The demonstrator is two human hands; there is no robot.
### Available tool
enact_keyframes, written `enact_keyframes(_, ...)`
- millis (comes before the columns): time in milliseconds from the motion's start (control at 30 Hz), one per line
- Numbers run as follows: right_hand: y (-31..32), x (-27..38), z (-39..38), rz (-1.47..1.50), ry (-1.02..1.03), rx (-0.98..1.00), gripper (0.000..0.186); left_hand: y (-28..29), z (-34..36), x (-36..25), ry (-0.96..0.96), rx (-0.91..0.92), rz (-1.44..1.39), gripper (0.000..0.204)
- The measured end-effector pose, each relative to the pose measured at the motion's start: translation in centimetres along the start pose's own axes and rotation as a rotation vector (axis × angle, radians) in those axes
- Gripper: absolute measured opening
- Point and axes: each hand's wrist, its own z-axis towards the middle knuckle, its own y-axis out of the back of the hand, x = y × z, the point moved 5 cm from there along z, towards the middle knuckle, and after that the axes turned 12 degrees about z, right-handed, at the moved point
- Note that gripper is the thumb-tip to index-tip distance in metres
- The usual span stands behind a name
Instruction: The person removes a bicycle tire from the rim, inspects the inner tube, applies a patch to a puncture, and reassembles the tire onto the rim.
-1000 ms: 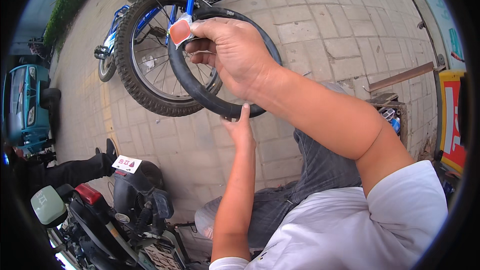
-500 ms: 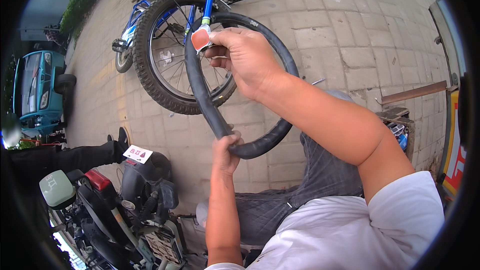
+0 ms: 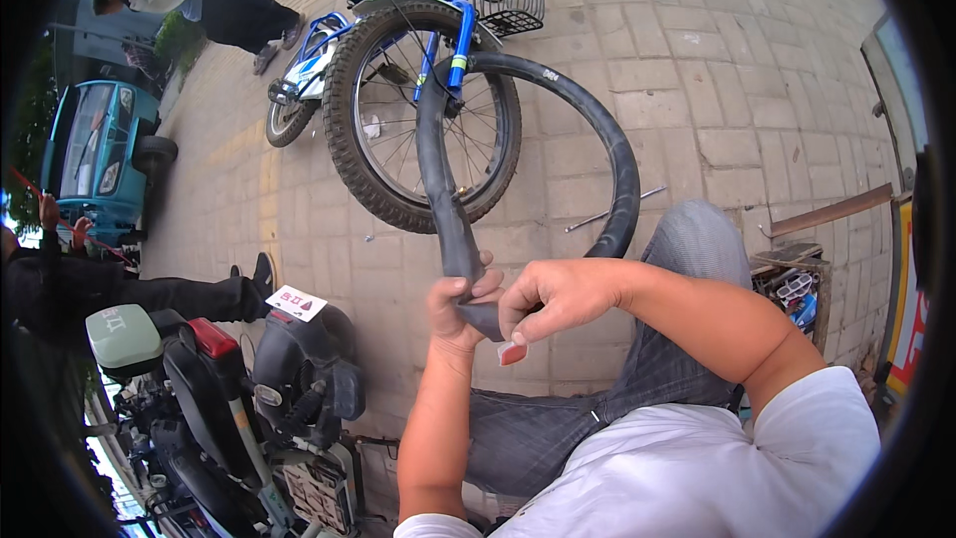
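Note:
A black bicycle inner tube [image 3: 624,179] hangs in a loop ahead of me, its lower part bent where my left hand [image 3: 458,314] grips it with the fingers wrapped round. Close beside that grip is my right hand [image 3: 568,301], palm down, pinching a small red patch [image 3: 513,353] with a pale edge between thumb and fingers. The patch sits just below the held stretch of tube; whether it touches the rubber I cannot tell. Behind the loop stands the knobbly front wheel [image 3: 346,130] of a blue and white bicycle [image 3: 463,35].
Paving surrounds me. A thin metal rod [image 3: 617,209] lies beyond the tube. An open box of tools [image 3: 797,289] stands at right. Parked scooters [image 3: 204,389] crowd the lower left. A person in black [image 3: 189,294] is behind them; another person [image 3: 234,15] and a teal truck [image 3: 100,154] are farther off.
My right hand has come down from the tube's upper left side with the patch, to beside my left hand. The tube bends more at my left grip. The view has shifted slightly.

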Motion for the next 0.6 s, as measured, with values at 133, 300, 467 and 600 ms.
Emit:
enact_keyframes(133, -1.7, -1.6, 0.6, -0.076, -0.134, 0.213, 0.019, 0.0, -0.2, -0.8, 0.022, -0.122, 0.169, 0.044)
enact_keyframes(300, -6.3, -3.8, 2.6, -0.27, -0.189, 0.284, 0.024, 1.8, -1.9, -3.6, -0.11, -0.868, 1.15, 0.071)
enact_keyframes(467, -8.5, -6.1, 4.4, -0.48, -0.034, 0.208, 0.025, -3.1, -0.6, -5.4, 0.05, -1.065, 2.358, 0.081)
enact_keyframes(600, -10.4, -8.9, 5.9, -0.726, -0.018, 0.343, 0.021, -0.2, 1.7, -4.6, 0.331, -1.089, 2.231, 0.076)
